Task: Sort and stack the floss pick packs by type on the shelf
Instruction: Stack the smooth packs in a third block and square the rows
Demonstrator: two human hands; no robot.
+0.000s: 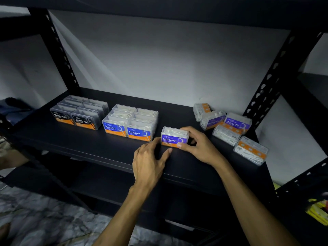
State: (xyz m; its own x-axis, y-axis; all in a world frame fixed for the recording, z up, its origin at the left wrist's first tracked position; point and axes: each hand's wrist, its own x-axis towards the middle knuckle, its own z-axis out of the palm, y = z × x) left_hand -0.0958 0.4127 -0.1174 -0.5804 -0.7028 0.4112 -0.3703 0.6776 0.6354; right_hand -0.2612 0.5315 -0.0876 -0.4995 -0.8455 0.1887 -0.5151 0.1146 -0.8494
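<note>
Though upright, Smooth pack (174, 137) within right hand (199, 146).

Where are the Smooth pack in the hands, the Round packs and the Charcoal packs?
Smooth pack (171, 139): head view, front label.
Round packs (139, 133): head view, front right pack's label.
Charcoal packs (80, 121): head view, front right pack's label.

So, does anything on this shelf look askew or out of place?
Yes. The loose Smooth packs at the right end lie jumbled, tilted, some face down, unlike the squared Charcoal and Round blocks.
</note>
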